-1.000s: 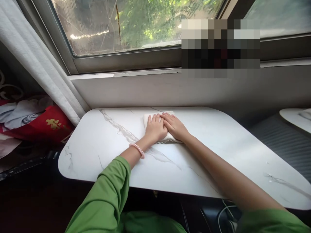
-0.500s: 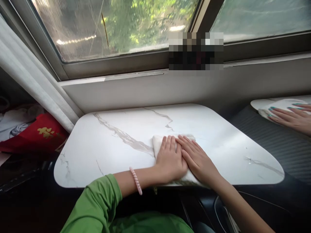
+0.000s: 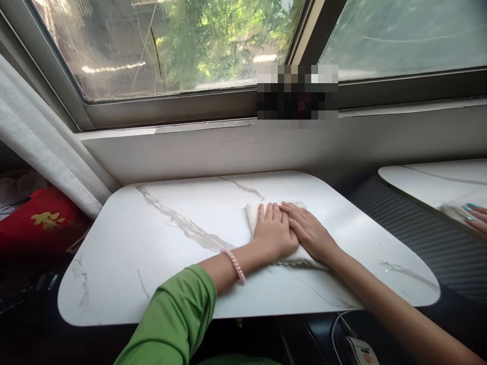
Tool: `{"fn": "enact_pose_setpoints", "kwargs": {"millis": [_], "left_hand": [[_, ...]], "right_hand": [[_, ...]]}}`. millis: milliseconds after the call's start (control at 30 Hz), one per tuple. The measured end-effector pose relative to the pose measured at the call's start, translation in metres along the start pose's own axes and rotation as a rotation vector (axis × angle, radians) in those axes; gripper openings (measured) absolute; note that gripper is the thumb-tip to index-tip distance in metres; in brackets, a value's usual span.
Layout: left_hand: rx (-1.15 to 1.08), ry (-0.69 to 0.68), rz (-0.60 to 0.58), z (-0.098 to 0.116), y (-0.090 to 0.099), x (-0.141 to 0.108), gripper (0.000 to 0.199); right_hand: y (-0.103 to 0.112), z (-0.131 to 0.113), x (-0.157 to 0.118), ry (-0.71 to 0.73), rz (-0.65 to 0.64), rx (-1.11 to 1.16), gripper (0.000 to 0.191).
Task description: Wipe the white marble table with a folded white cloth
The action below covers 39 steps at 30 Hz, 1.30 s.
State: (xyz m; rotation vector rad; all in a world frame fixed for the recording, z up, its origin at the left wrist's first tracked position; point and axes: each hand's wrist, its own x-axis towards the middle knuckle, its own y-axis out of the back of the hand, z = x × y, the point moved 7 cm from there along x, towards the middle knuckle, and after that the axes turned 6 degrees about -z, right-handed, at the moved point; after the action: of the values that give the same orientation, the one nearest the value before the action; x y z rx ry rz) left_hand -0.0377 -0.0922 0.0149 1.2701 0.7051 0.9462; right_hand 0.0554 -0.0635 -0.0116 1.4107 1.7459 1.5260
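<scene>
A folded white cloth (image 3: 251, 215) lies on the white marble-patterned tabletop (image 3: 114, 253), a little right of its middle. My left hand (image 3: 274, 234) rests flat on the cloth with its fingers stretched toward the window. Against it, my right hand (image 3: 311, 232) also presses flat on the cloth, its fingers angled to the left and touching the left hand. Both palms face down, and the cloth's scalloped near edge shows below them. A pink beaded bracelet (image 3: 234, 266) circles my left wrist.
A window (image 3: 171, 56) and its sill stand behind the table. On the left hang a white curtain (image 3: 49, 126) and a red bag (image 3: 41, 218). To the right, past a grey ribbed surface (image 3: 411, 238), another person's hand (image 3: 479, 218) touches a cloth on a second tabletop (image 3: 429, 182).
My hands and the cloth have slid away from the table's near edge, toward the window. The other person's hand has shifted right, mostly out of view. The camera view has moved slightly.
</scene>
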Motion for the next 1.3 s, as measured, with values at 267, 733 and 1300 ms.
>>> {"fn": "enact_pose_setpoints", "kwargs": {"millis": [267, 733, 1300], "left_hand": [[-0.001, 0.062, 0.106, -0.063, 0.002, 0.086, 0.050], [-0.005, 0.152, 0.121, -0.080, 0.001, 0.098, 0.052], [-0.076, 0.146, 0.008, -0.078, -0.001, 0.085, 0.062]], "right_hand": [[-0.014, 0.028, 0.101, 0.013, 0.077, 0.016, 0.048], [-0.014, 0.040, 0.117, -0.053, 0.092, 0.227, 0.071], [-0.017, 0.043, 0.104, -0.018, 0.123, 0.264, 0.040]]}}
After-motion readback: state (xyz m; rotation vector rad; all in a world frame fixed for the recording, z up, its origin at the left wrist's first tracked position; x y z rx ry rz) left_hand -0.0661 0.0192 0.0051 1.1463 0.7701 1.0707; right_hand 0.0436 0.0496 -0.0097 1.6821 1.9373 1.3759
